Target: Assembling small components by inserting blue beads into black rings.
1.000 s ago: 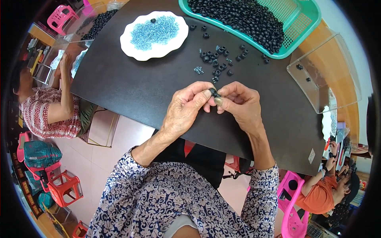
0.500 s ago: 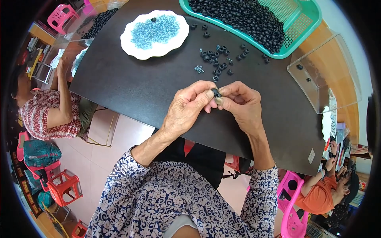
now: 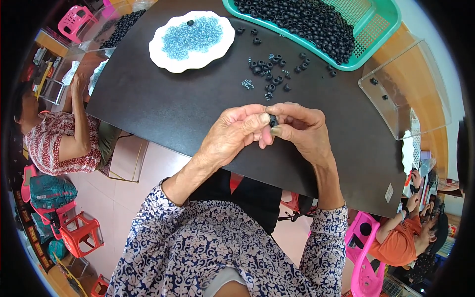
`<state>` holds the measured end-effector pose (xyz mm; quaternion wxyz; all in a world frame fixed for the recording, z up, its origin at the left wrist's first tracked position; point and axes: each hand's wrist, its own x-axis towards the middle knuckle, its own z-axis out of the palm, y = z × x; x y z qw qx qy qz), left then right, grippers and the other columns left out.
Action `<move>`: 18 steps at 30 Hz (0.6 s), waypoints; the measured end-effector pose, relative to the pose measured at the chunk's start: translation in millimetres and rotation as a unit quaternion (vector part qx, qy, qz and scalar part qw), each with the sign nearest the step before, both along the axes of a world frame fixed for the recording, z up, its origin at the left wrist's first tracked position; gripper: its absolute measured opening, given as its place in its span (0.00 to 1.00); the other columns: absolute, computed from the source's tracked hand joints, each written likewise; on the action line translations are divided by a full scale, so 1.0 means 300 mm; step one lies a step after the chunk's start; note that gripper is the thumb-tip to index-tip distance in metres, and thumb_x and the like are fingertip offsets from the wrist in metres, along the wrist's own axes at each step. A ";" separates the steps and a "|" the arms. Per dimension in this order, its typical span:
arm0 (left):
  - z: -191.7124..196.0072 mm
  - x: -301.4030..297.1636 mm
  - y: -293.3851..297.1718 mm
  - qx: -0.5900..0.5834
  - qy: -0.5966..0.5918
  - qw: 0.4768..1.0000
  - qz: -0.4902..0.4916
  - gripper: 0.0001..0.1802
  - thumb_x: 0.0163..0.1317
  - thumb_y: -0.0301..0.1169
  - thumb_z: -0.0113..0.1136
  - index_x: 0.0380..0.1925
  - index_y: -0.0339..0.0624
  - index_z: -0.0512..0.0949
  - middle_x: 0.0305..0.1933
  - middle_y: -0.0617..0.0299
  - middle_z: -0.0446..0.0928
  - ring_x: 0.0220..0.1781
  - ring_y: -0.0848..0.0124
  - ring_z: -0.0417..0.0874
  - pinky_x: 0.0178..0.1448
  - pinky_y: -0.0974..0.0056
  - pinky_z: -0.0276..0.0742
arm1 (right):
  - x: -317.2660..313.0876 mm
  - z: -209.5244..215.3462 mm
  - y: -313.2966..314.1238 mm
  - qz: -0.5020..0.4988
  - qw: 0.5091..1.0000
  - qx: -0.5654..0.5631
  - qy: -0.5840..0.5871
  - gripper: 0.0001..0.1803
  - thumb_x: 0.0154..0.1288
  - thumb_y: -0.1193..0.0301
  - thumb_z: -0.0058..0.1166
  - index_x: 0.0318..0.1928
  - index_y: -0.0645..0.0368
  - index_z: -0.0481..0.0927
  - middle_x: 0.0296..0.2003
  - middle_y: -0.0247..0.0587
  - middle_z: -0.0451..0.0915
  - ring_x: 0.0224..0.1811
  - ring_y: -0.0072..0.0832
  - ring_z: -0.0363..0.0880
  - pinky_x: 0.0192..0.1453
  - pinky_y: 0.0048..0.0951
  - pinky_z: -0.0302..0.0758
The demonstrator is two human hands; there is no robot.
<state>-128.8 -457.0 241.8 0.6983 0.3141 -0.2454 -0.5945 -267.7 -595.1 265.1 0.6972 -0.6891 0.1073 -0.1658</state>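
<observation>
Your left hand (image 3: pixel 232 131) pinches a small black piece (image 3: pixel 273 120) between thumb and bent forefinger, with hardly any gap beyond the piece's own width, and its other fingers curl underneath. Your right hand (image 3: pixel 304 128) comes in from the other side, its thumb and forefinger curved and parted, the thumb tip at the lower edge of the piece and the forefinger tip above it; you cannot tell from this view whether they grip it. The piece sits between your two hands, over the near part of the dark table (image 3: pixel 173 106). Beyond your fingertips lie loose black pieces (image 3: pixel 272 88), with a little heap of bluish coils (image 3: pixel 247 84) just to their left. Farther off to the left is a white scalloped plate (image 3: pixel 156 49) spread with small clear-blue bits (image 3: pixel 193 39), one black piece resting among them. At the far right, a green mesh basket (image 3: pixel 378 27) holds a mass of black pieces. To the right, a clear plastic box (image 3: pixel 405 89) has a few dark pieces inside. A co-worker in a red patterned top (image 3: pixel 64 143) sits at your left.
</observation>
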 end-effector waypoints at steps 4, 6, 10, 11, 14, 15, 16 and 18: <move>0.006 -0.002 0.008 0.013 -0.052 0.999 0.004 0.19 0.72 0.37 0.51 0.49 0.29 0.75 0.28 0.57 0.78 0.33 0.72 0.79 0.41 0.68 0.76 | 0.003 -0.011 0.012 0.002 0.998 0.057 -0.011 0.19 0.56 0.78 0.67 0.50 0.62 0.82 0.33 0.26 0.74 0.35 0.14 0.71 0.40 0.18 0.71; 0.002 -0.006 0.008 0.019 -0.052 0.998 0.009 0.20 0.73 0.38 0.48 0.50 0.28 0.74 0.28 0.58 0.78 0.34 0.72 0.78 0.42 0.67 0.76 | 0.005 -0.010 0.018 -0.010 0.999 0.052 -0.006 0.18 0.56 0.78 0.67 0.49 0.61 0.82 0.33 0.26 0.74 0.35 0.14 0.72 0.40 0.18 0.72; 0.001 -0.019 0.000 0.013 -0.080 0.996 0.027 0.20 0.74 0.38 0.47 0.51 0.29 0.73 0.28 0.60 0.77 0.34 0.72 0.78 0.43 0.67 0.76 | 0.012 -0.008 0.022 -0.017 1.000 0.023 -0.010 0.17 0.57 0.79 0.66 0.48 0.61 0.81 0.34 0.28 0.76 0.36 0.15 0.74 0.41 0.18 0.73; 0.001 -0.022 -0.002 0.020 -0.091 0.995 0.037 0.20 0.74 0.38 0.46 0.52 0.29 0.73 0.28 0.60 0.77 0.33 0.74 0.77 0.41 0.69 0.75 | 0.022 -0.001 0.033 -0.019 0.999 0.026 -0.028 0.14 0.59 0.81 0.62 0.47 0.62 0.81 0.32 0.29 0.77 0.33 0.15 0.76 0.39 0.18 0.73; 0.003 -0.027 0.000 0.031 -0.115 0.991 0.055 0.20 0.75 0.38 0.44 0.52 0.29 0.73 0.28 0.60 0.77 0.33 0.76 0.77 0.40 0.71 0.73 | 0.035 -0.008 0.042 -0.022 0.998 0.025 -0.052 0.12 0.61 0.84 0.57 0.46 0.64 0.80 0.29 0.33 0.79 0.31 0.16 0.78 0.37 0.18 0.74; 0.009 -0.028 0.001 0.034 -0.129 0.989 0.065 0.20 0.75 0.37 0.43 0.52 0.29 0.73 0.27 0.61 0.77 0.32 0.76 0.76 0.40 0.71 0.73 | 0.038 -0.013 0.042 -0.020 0.998 0.022 -0.058 0.11 0.62 0.84 0.56 0.45 0.65 0.79 0.29 0.34 0.80 0.31 0.17 0.79 0.37 0.19 0.74; 0.019 -0.029 0.005 0.034 -0.128 0.989 0.065 0.20 0.75 0.37 0.43 0.52 0.29 0.73 0.27 0.61 0.77 0.32 0.76 0.76 0.40 0.71 0.73 | 0.040 -0.012 0.046 -0.020 0.998 0.022 -0.057 0.11 0.62 0.84 0.56 0.45 0.65 0.79 0.29 0.34 0.80 0.31 0.17 0.79 0.37 0.19 0.74; 0.046 -0.028 0.014 0.061 -0.259 0.961 0.083 0.20 0.76 0.36 0.41 0.51 0.30 0.74 0.26 0.62 0.76 0.32 0.77 0.75 0.41 0.71 0.73 | 0.043 -0.008 0.051 -0.010 0.995 0.062 -0.074 0.09 0.62 0.85 0.55 0.43 0.65 0.79 0.29 0.34 0.79 0.31 0.18 0.79 0.37 0.19 0.75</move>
